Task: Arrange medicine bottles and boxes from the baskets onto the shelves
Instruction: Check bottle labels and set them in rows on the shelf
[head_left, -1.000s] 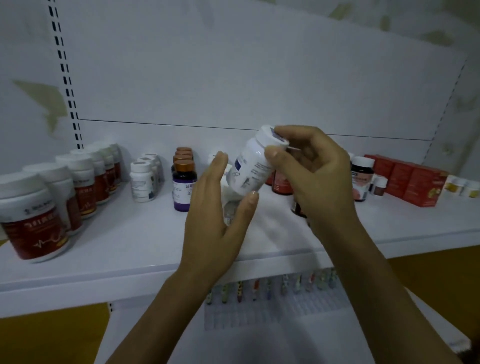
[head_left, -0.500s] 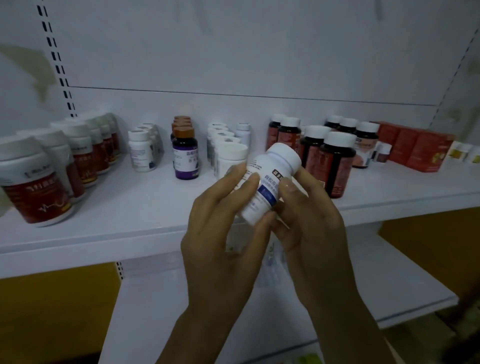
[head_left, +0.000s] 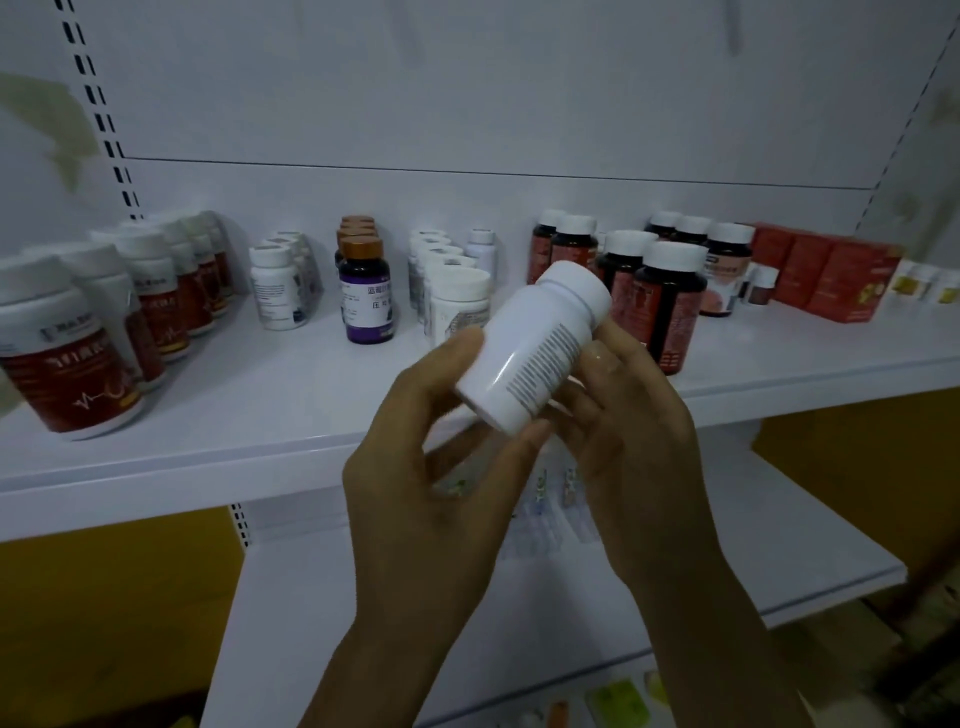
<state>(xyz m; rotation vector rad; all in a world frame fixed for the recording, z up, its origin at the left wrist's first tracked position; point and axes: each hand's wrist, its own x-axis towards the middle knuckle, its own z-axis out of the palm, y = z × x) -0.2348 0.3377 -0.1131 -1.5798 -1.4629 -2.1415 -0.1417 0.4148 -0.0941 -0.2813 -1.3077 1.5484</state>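
Observation:
A white medicine bottle (head_left: 530, 348) with a white cap is tilted in front of the upper shelf (head_left: 270, 415), cap toward the upper right. My left hand (head_left: 431, 483) grips its base between thumb and fingers. My right hand (head_left: 634, 441) holds its side from the right, fingers curled behind it. The label's fine print faces me. A row of matching white bottles (head_left: 457, 296) stands on the shelf right behind it.
On the upper shelf stand red-labelled white jars (head_left: 67, 358) at left, small white bottles (head_left: 275, 291), a purple-labelled dark bottle (head_left: 366, 291), dark red-labelled bottles (head_left: 665, 301) and red boxes (head_left: 831, 275) at right. A lower shelf (head_left: 571, 597) holds clear ampoule trays (head_left: 550, 499).
The bottle came away from the shelf and lower in view, then turned in both hands, so the blue label front gave way to the fine print side. The view tilted down.

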